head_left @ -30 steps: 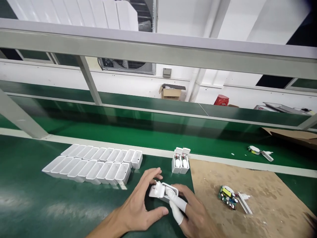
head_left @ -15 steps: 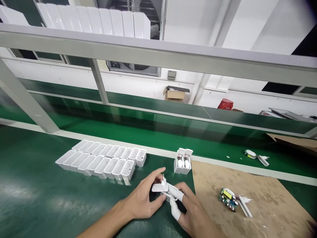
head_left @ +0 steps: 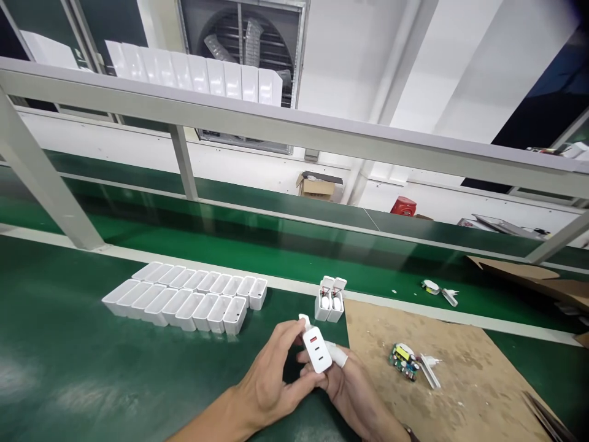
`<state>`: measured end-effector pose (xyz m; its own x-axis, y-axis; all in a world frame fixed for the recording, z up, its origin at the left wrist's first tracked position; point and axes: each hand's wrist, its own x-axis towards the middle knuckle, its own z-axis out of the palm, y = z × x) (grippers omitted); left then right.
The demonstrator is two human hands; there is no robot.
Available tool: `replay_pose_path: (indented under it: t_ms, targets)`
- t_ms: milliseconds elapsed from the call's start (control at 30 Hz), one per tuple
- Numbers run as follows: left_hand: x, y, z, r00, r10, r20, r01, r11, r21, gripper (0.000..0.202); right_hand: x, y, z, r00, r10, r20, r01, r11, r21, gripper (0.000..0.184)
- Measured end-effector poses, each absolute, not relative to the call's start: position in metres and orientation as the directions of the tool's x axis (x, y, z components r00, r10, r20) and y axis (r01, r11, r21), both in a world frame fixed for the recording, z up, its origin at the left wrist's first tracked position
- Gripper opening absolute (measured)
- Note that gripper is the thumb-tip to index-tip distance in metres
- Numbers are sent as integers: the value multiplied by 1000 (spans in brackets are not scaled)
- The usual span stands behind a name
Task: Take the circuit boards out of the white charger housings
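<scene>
A white USB charger (head_left: 317, 350) is held up between my two hands, its port face with one red and two dark slots turned toward me. My left hand (head_left: 271, 374) grips it with thumb and fingertips from the left and below. On the other side my right hand (head_left: 352, 383), wearing white finger covers, closes round its right and back; some of its fingers are hidden. Beyond them stand two white charger cases (head_left: 329, 305) with lids up and wired parts inside. To the left, several open white cases (head_left: 184, 301) stand in two rows.
Brown cardboard (head_left: 368, 325) covers the bench at right, bearing a circuit board (head_left: 404, 361) and a white plug piece (head_left: 429, 370). Another board and plug piece (head_left: 448, 296) lie on the green belt (head_left: 276, 248). A metal rail (head_left: 294, 123) crosses ahead. Tweezers-like tools (head_left: 545, 414) lie at lower right.
The charger has been turned so that its port face shows instead of its prongs and plug end. Both hands have shifted round it, and the camera view has tilted up and turned right.
</scene>
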<state>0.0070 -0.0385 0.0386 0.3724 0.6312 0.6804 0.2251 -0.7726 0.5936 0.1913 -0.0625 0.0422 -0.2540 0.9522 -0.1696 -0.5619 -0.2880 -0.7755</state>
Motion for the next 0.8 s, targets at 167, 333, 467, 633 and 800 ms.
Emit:
replay_pose_path:
  t_ms: [167, 333, 467, 633, 800]
  targets:
    - [6, -36, 39, 377, 641, 668, 238, -764, 599, 85, 191, -62, 38, -236, 952, -197, -562, -299, -771, 38]
    - [3, -33, 35, 406, 686, 604, 333, -726, 601, 93, 193, -58, 28, -69, 987, -143, -423, -159, -892, 50]
    - [4, -30, 22, 401, 757, 516, 469, -653, 594, 90, 198, -56, 17, 68, 966, 250, 77, 245, -967, 35]
    - [7, -26, -3, 365, 823, 435, 510, -568, 646, 91, 204, -56, 14, -212, 758, 616, 514, 623, -590, 35]
    - [4, -2, -1, 229, 896, 381, 494, -444, 748, 70, 207, -56, 27, -212, 646, 734, 612, 673, -416, 47]
